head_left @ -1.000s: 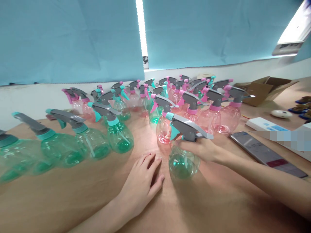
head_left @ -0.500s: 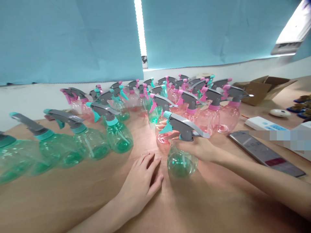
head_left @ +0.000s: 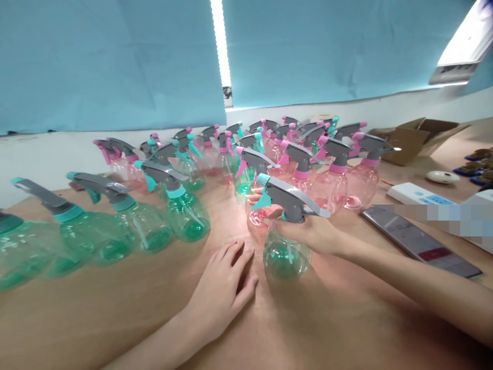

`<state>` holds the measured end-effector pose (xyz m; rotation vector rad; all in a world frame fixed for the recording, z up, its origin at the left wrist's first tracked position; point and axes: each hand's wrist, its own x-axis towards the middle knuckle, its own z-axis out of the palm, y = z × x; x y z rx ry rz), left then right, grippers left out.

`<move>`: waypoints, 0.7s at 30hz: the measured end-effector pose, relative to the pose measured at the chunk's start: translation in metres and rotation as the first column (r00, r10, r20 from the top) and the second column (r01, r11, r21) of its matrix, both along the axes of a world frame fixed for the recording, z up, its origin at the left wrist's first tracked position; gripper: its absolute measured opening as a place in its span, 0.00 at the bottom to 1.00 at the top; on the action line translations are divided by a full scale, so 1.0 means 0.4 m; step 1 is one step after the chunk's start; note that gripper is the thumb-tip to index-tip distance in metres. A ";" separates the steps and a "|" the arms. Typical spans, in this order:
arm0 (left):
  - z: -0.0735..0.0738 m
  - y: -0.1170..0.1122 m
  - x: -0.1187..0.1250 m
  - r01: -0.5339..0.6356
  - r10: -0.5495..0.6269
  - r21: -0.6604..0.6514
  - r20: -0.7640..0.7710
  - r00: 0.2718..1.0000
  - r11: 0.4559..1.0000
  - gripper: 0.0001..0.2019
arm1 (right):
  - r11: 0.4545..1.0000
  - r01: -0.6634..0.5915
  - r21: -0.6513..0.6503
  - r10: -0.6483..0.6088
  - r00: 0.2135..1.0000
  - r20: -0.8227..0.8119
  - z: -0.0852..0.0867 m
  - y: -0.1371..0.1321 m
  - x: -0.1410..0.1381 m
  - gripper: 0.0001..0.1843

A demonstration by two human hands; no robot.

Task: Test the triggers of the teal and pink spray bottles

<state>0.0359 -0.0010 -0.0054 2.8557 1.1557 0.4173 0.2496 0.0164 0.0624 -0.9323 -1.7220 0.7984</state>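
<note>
My right hand (head_left: 314, 231) is wrapped round the neck of a green spray bottle (head_left: 287, 254) with a grey head and teal trigger, one finger stretched toward the trigger. The bottle's base sits at or just above the wooden table (head_left: 115, 313). My left hand (head_left: 223, 290) lies flat and open on the table just left of that bottle, holding nothing. Behind it stands a pink spray bottle (head_left: 258, 205).
A row of green spray bottles (head_left: 185, 213) runs to the left; several pink and green ones (head_left: 339, 180) crowd the back middle. At right lie a dark phone (head_left: 418, 241), a white device (head_left: 418, 194), a white round object (head_left: 442, 177) and an open cardboard box (head_left: 416, 136).
My right hand has shifted the green spray bottle slightly left and away from me. My left hand has stayed flat on the table.
</note>
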 end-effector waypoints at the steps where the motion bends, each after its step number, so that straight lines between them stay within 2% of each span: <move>1: -0.001 0.000 -0.001 0.001 -0.001 0.002 -0.001 1.000 1.000 0.20 | 1.000 -0.002 0.000 0.002 1.000 0.001 -0.002 0.001 0.000 0.16; 5: -0.002 0.001 -0.001 -0.001 0.001 0.000 -0.007 1.000 1.000 0.20 | 1.000 0.017 0.016 -0.018 0.998 0.053 -0.010 0.002 0.003 0.06; 10: 0.001 0.002 0.000 -0.004 0.004 -0.002 -0.013 1.000 1.000 0.20 | 0.998 -0.002 0.058 0.000 0.999 0.040 -0.010 0.002 0.006 0.07; 21: -0.001 0.001 -0.001 -0.001 0.001 0.008 0.007 1.000 1.000 0.20 | 0.999 -0.004 0.041 0.004 1.000 0.012 -0.008 0.008 0.001 0.07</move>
